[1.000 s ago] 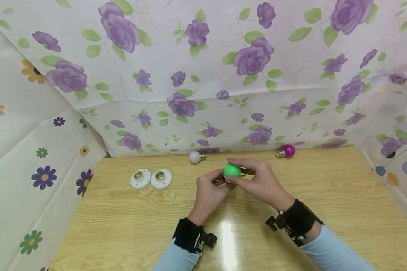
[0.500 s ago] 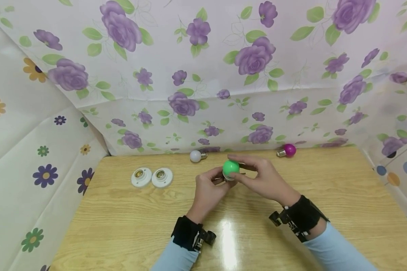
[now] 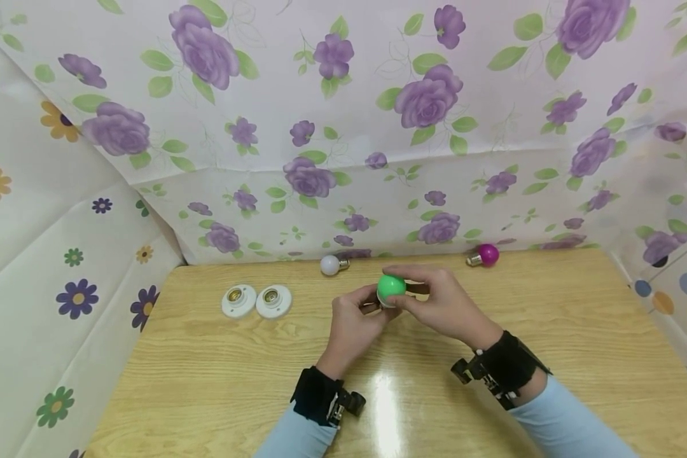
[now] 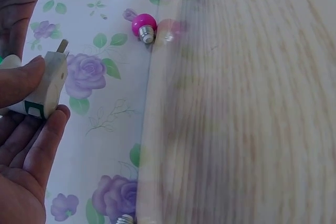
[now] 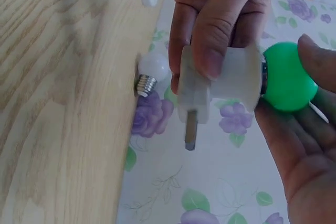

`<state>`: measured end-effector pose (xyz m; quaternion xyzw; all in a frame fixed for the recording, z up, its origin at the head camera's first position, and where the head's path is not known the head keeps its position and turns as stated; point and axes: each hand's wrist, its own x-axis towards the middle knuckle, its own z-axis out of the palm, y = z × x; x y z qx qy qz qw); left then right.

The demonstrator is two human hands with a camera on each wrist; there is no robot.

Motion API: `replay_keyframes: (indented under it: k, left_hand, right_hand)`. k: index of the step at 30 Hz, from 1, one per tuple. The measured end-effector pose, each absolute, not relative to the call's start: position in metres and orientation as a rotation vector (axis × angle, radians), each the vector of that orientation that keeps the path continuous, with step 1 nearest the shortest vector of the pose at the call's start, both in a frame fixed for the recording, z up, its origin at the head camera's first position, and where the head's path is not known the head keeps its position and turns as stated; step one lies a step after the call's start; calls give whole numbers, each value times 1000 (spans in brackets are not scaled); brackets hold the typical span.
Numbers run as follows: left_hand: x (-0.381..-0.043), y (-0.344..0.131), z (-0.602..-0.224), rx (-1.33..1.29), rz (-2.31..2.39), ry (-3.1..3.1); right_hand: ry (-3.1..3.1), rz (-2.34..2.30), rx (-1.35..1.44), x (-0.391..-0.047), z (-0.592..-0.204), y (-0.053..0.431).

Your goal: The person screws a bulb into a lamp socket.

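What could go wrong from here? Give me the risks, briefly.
The green bulb may not be fully seated: a dark strip shows between it and the white plug-in socket.
If the left hand or right hand loosens, either piece could drop.
The white bulb and magenta bulb lie on their sides and might roll if bumped.

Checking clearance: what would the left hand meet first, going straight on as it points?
Likely the right hand, which holds the green bulb; exact depth between the hands is unclear.
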<state>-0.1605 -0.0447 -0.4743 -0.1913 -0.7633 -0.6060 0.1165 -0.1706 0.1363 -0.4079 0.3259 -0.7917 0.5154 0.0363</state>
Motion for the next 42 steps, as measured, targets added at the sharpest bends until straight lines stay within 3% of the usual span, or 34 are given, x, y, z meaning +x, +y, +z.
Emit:
replay_keyframes:
  k: [20,33,42]
  left_hand:
    - [-160,-43,-475,-524,-1737,-2181]
    - [-163,-45,-476,-588,-1748,-2201]
    - [-163,-44,-477,-567,-1753,-2219]
  right_hand:
    - [-2313,1442,799,-169,-417,128]
    - [-2443,1541,1111,-178,-408,141]
    - [-2464,1566,1051,-175,-409,139]
